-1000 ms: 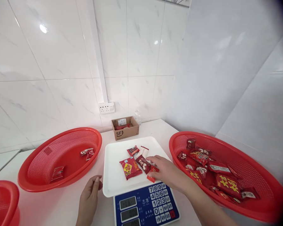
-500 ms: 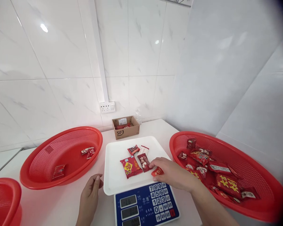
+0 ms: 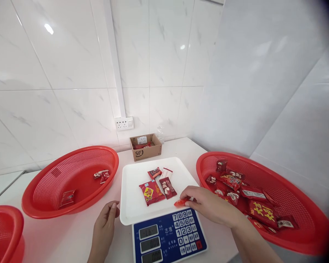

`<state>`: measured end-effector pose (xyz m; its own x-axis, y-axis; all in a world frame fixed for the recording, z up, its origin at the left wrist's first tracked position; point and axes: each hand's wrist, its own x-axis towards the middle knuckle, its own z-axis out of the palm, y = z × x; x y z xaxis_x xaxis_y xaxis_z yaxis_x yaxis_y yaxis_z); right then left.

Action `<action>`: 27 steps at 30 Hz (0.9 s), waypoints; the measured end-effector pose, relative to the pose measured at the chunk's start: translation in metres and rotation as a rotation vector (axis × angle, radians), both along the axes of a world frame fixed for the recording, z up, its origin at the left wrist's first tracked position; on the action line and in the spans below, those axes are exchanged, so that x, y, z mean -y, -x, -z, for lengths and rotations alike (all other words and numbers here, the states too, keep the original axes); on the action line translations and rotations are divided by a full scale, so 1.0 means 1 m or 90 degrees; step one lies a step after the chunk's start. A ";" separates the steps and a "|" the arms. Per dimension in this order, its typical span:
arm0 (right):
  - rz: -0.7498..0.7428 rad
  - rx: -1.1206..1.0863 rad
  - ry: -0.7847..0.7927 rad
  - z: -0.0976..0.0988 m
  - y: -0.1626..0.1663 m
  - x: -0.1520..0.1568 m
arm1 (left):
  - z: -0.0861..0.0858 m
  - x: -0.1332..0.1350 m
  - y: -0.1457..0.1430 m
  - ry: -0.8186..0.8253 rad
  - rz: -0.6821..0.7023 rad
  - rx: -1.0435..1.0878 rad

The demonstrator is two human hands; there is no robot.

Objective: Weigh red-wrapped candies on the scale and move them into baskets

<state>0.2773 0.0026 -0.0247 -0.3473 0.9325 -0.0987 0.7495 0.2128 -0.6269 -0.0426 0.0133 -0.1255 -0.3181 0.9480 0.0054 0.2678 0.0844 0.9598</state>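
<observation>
My right hand (image 3: pixel 208 204) pinches a small red snack packet (image 3: pixel 181 202) at the front right of the white weighing tray (image 3: pixel 131 215). On the tray lie a large red packet with a yellow diamond (image 3: pixel 151 192), a dark red packet (image 3: pixel 167 187), a small dark packet (image 3: pixel 154 173) and a white-and-red packet (image 3: pixel 166 174). Below the tray is the scale's blue keypad panel (image 3: pixel 168 241). Beside the tray's left edge, my left hand (image 3: pixel 105 223) is closed, thumb against curled fingers, with nothing visible in it.
A red basket (image 3: pixel 296 241) with several snack packets stands on the right. Another red basket (image 3: pixel 44 212) at left holds a few packets. Part of a third red basket (image 3: pixel 15 219) shows at lower left. An open cardboard box (image 3: pixel 148 153) sits behind the tray by the wall.
My right hand has shifted slightly right, away from the dark red packet, still gripping the small red packet. My left hand stays in place.
</observation>
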 end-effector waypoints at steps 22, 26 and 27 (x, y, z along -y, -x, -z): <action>0.080 -0.056 -0.187 0.012 0.051 -0.049 | 0.003 -0.002 0.002 -0.010 -0.011 -0.004; 0.057 -0.044 -0.146 0.024 0.050 -0.047 | 0.002 -0.001 0.001 -0.005 0.007 -0.006; 0.056 -0.045 -0.138 0.026 0.049 -0.047 | 0.001 0.000 0.001 -0.005 0.012 -0.004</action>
<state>0.2284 0.0492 -0.0508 -0.2624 0.9563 0.1288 0.7274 0.2838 -0.6248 -0.0432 0.0134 -0.1268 -0.2999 0.9538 0.0151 0.2752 0.0713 0.9587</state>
